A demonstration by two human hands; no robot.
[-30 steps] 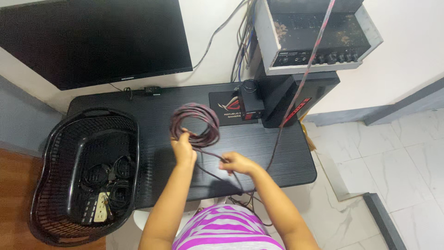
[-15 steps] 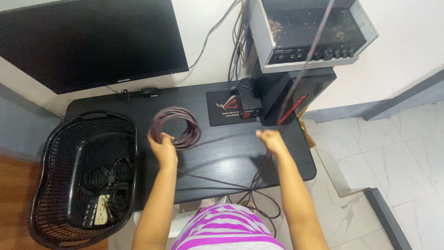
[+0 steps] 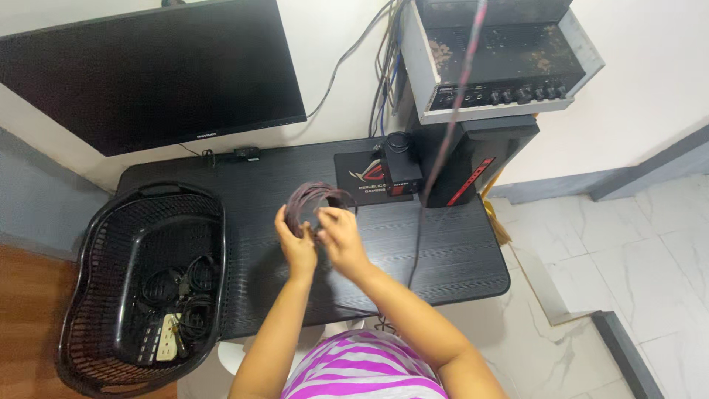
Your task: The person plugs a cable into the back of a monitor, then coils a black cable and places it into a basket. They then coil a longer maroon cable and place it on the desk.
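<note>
My left hand [image 3: 295, 241] grips a coil of dark red-and-black braided cable [image 3: 314, 201] above the black desk [image 3: 443, 247]. My right hand [image 3: 338, 235] is against the same coil, just right of the left hand, its fingers closed on the cable. The loose end of the cable [image 3: 452, 96] rises from the desk edge up past the shelf and out of the top of the view. More cable loops hang below the desk front by my purple-striped shirt.
A black plastic basket [image 3: 88, 295] at the left holds black cords and a white power strip [image 3: 168, 336]. A large monitor [image 3: 148, 70] hangs on the wall. A black tower [image 3: 473, 155], mouse pad and amplifier shelf [image 3: 502, 59] stand at the back right.
My right hand swung from far right back to the coil, laying another loop on it. The coil shifted slightly right and looks edge-on.
</note>
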